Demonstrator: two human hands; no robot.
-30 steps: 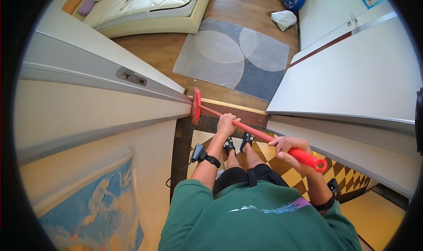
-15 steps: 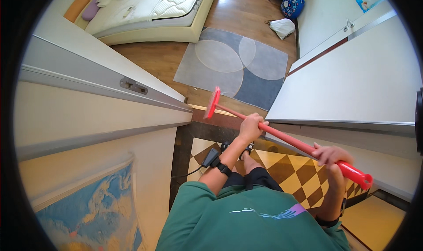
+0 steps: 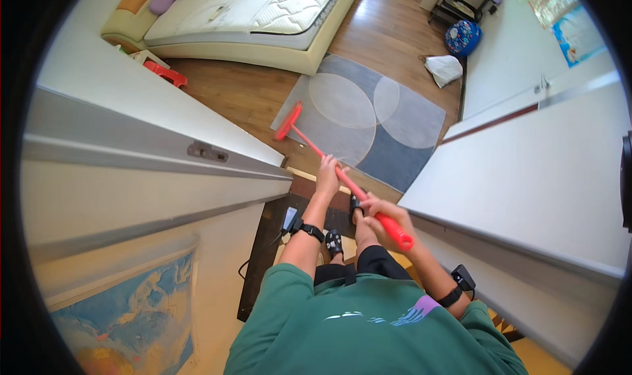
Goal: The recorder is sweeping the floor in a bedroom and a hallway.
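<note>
A long red broom (image 3: 351, 185) slants across the doorway. Its narrow head (image 3: 289, 121) is out over the wooden floor at the near left edge of the grey rug; I cannot tell whether it touches down. Midway along the handle, my left hand (image 3: 328, 176) is wrapped round it. Closer to my body, my right hand (image 3: 387, 218) grips the thick upper end, whose tip sticks out past the fingers. Both wrists carry dark straps with small devices.
Rug (image 3: 342, 98) lies beyond the threshold, with a bed (image 3: 289, 57) at far left. A door frame (image 3: 158, 144) stands close on my left and a white door (image 3: 520, 171) on my right. A white bag (image 3: 444, 70), a blue ball-shaped thing (image 3: 463, 38) and a red stool (image 3: 166, 74) are farther in.
The broom head has moved forward and left onto the rug's edge. Both hands have shifted left, the right one most, coming nearer the left. I have stepped forward toward the threshold.
</note>
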